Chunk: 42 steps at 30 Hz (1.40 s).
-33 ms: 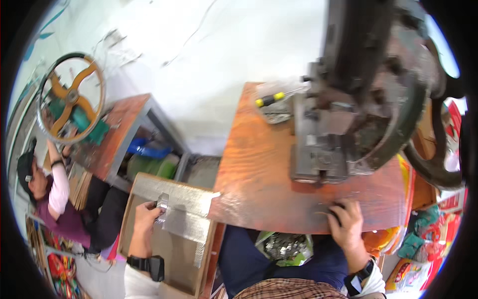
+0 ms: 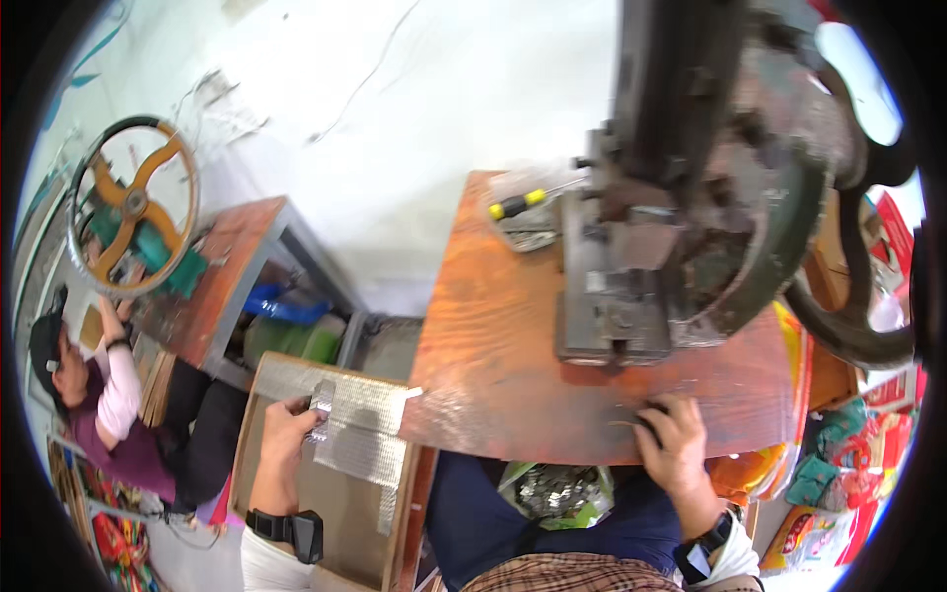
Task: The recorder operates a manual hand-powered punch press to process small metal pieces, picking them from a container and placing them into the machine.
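My left hand (image 2: 286,434) is closed around a small stack of silvery metal pieces (image 2: 321,407), held over a shallow tray (image 2: 258,409). Rows of similar shiny pieces (image 2: 365,405) cover the tray's far and right parts. My right hand (image 2: 675,442) rests on the front edge of the wooden table (image 2: 503,345), thumb and fingers apart. A dark patch shows between its thumb and fingers; whether it is a thing or a shadow, I cannot tell. Beyond that hand stands a heavy dark press (image 2: 631,296). In my lap lies a green-edged bag (image 2: 557,491) of loose shiny metal pieces.
A yellow-and-black screwdriver (image 2: 518,203) lies over a clear bag of metal bits beside the press. The press's curved wheel (image 2: 853,340) reaches over the right side. At left, a person (image 2: 118,400) sits near another machine with an orange-spoked handwheel (image 2: 135,204). Coloured bags (image 2: 838,459) crowd the right.
The whole view has shifted a little, so the table and press appear farther left. My left hand keeps its grip on the metal pieces, and my right hand stays at the table edge.
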Each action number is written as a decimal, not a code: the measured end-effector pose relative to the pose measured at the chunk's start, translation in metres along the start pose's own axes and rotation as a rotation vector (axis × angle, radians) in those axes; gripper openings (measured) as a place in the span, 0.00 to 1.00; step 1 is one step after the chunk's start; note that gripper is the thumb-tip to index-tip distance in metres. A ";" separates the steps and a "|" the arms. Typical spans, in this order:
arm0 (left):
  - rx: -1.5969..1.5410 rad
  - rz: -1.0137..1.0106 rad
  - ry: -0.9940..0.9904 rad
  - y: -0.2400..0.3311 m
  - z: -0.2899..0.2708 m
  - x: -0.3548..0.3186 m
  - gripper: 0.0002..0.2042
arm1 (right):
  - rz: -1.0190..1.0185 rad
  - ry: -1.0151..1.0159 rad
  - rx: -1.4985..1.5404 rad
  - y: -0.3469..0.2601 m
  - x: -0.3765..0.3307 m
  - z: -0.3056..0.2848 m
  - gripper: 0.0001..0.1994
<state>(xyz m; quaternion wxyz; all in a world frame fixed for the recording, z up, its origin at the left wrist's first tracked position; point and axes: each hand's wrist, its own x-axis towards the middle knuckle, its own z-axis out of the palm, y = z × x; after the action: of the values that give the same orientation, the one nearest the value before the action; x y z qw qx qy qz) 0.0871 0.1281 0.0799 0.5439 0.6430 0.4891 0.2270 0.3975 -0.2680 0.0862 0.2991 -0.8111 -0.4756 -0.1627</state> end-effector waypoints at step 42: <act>0.020 0.926 -0.374 0.163 0.329 0.000 0.22 | 0.078 0.270 0.219 0.022 0.139 0.005 0.25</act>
<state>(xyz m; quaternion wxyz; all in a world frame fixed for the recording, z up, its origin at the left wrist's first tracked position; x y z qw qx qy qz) 0.4204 -0.0177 0.1302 0.4584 0.8274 0.0486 0.3207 0.4858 -0.1789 0.1513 0.4529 -0.7623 -0.4141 -0.2059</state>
